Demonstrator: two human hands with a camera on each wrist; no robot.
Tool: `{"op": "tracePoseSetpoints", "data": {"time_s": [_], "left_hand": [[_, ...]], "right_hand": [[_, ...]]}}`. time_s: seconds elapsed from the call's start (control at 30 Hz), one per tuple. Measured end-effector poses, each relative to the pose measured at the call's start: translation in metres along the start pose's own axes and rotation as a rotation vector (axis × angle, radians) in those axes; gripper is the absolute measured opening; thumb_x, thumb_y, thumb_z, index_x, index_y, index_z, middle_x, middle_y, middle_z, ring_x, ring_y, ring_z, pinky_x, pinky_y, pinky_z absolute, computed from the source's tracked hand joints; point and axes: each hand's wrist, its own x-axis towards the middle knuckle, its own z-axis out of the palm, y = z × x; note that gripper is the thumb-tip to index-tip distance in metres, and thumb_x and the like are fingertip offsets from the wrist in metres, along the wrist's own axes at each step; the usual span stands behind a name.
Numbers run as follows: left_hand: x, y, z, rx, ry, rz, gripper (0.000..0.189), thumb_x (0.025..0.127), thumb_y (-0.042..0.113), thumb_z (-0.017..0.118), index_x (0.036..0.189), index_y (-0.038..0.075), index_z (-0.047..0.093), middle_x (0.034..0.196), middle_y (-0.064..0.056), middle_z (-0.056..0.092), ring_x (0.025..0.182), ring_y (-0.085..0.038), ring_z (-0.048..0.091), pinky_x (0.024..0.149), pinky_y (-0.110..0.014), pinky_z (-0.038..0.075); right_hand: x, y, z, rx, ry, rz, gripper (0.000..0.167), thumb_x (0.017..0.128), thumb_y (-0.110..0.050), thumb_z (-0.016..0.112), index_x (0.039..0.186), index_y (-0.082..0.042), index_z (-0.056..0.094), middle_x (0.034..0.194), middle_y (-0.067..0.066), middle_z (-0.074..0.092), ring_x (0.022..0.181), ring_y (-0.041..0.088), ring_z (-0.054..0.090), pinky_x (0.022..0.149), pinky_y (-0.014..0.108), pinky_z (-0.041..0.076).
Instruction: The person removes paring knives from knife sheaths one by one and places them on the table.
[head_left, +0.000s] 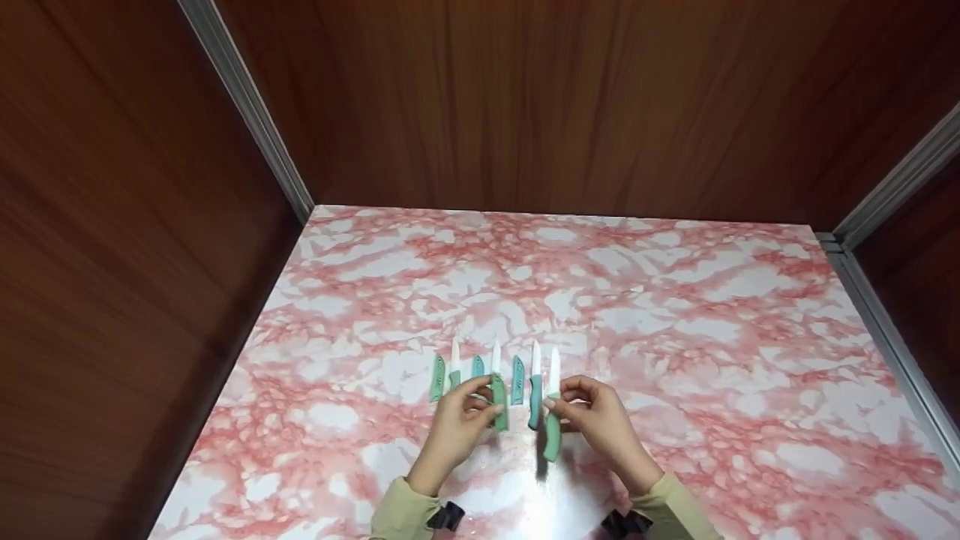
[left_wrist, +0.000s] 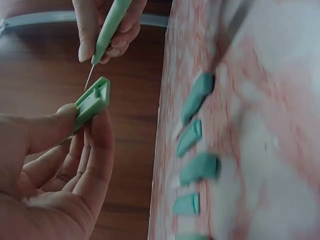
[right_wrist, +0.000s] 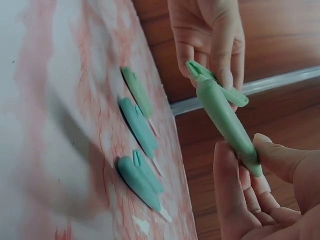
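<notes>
My left hand [head_left: 457,426] pinches a light green blade sheath [head_left: 500,414] between thumb and fingers, raised over the table. In the left wrist view the open end of that sheath [left_wrist: 102,92] faces the other hand. A green-handled paring knife [head_left: 552,441] with a white blade is pinched in my right hand [head_left: 602,421], its tip pointing away from me. Seen from the left wrist, the blade [left_wrist: 89,77] comes close to the sheath's mouth. Just beyond the hands lies a teal-handled knife [head_left: 535,401], beside a teal sheath [head_left: 517,381].
Further left in the row lie a green sheath [head_left: 438,379], a green-handled knife [head_left: 454,375] and another teal sheath [head_left: 478,366]. One more white blade [head_left: 496,354] shows behind my left hand. The marbled red-and-white table [head_left: 675,315] meets brown wood-grain panels [head_left: 540,105].
</notes>
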Motion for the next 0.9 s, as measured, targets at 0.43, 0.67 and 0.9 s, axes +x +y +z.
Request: {"op": "tracePoseSetpoints", "data": {"time_s": [0.43, 0.67, 0.9], "left_hand": [[-0.002, -0.008, -0.072, 0.194, 0.279, -0.027, 0.027, 0.085, -0.001, 0.070, 0.111, -0.004, 0.066, 0.091, -0.015, 0.065, 0.078, -0.025, 0.067, 0.060, -0.030, 0.056], [0.005, -0.013, -0.105, 0.315, 0.377, -0.077, 0.024, 0.083, -0.005, 0.070, 0.106, -0.004, 0.069, 0.090, -0.013, 0.067, 0.077, -0.024, 0.066, 0.060, -0.025, 0.054], [0.012, -0.028, -0.125, 0.366, 0.378, -0.138, 0.021, 0.083, -0.006, 0.069, 0.104, -0.006, 0.069, 0.088, -0.014, 0.067, 0.075, -0.025, 0.066, 0.062, -0.028, 0.054]], "right_hand": [[0.028, 0.005, 0.034, -0.011, -0.116, 0.062, 0.029, 0.085, -0.014, 0.073, 0.102, 0.007, 0.063, 0.083, 0.013, 0.064, 0.071, 0.023, 0.068, 0.070, 0.047, 0.056], [0.050, 0.000, 0.054, 0.017, -0.180, 0.094, 0.023, 0.088, -0.008, 0.068, 0.101, 0.008, 0.060, 0.083, 0.013, 0.064, 0.076, 0.027, 0.068, 0.077, 0.053, 0.053], [0.063, -0.008, 0.085, 0.047, -0.230, 0.093, 0.018, 0.086, -0.004, 0.067, 0.096, 0.008, 0.060, 0.080, 0.011, 0.064, 0.073, 0.023, 0.068, 0.070, 0.046, 0.056]]}}
